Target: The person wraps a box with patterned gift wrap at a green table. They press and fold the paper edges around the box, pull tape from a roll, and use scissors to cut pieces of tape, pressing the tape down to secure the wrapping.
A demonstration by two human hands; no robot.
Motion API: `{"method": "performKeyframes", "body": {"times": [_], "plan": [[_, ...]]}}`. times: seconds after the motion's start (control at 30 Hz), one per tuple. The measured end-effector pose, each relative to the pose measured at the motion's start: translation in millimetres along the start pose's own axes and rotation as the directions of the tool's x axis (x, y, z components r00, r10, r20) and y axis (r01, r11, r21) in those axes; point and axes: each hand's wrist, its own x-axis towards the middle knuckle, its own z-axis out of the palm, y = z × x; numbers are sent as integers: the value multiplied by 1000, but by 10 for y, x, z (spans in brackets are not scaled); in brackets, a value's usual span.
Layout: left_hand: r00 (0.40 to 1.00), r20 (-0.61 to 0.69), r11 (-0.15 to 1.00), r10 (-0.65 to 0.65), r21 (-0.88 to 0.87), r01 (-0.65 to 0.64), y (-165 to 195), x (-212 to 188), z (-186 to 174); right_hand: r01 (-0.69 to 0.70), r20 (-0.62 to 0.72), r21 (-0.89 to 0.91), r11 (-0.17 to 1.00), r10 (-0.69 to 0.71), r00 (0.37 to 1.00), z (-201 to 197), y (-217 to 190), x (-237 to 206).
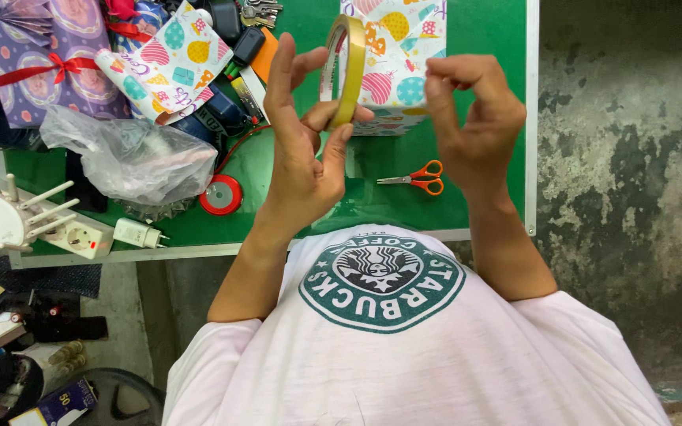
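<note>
Below you lies a green table (pixel 483 31) beside a stained concrete wall (pixel 633 158), crowded at its far left with a purple gift box (pixel 33 71) and a crumpled clear plastic bag (pixel 132 158). A box wrapped in balloon-print paper (pixel 400 75) sits ahead. Your left hand (pixel 301 150) grips a roll of clear tape (pixel 346 67) upright above it; your right hand (pixel 475 118) pinches its fingertips together just beside the roll. Orange-handled scissors (pixel 420 178) rest below.

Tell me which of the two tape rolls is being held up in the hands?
The yellowish clear tape roll, pinched upright in the left hand with the right hand beside it. The red tape roll lies flat on the green table, untouched.
</note>
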Motion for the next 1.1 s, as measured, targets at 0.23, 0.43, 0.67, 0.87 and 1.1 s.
{"method": "performKeyframes", "body": {"times": [0.23,0.43,0.67,0.87,1.1], "plan": [[997,75,998,-15,-66,20,-8,14,105,268,97,-263,927,-251,963,54,-441,-36],[998,66,997,17,71,-22,-10,21,182,343,144,-511,788,-315,938,130,-479,-75],[999,49,995,-1,97,-4,-10,2,228,363,119,-533,764,-357,926,139,-467,-146],[995,85,976,51,209,-68,-39,-52,280,261,147,-529,808,-216,965,165,-442,-132],[987,155,949,37,305,-84,-134,-112,438,191,62,-403,895,-181,981,-69,-351,-179]]}}
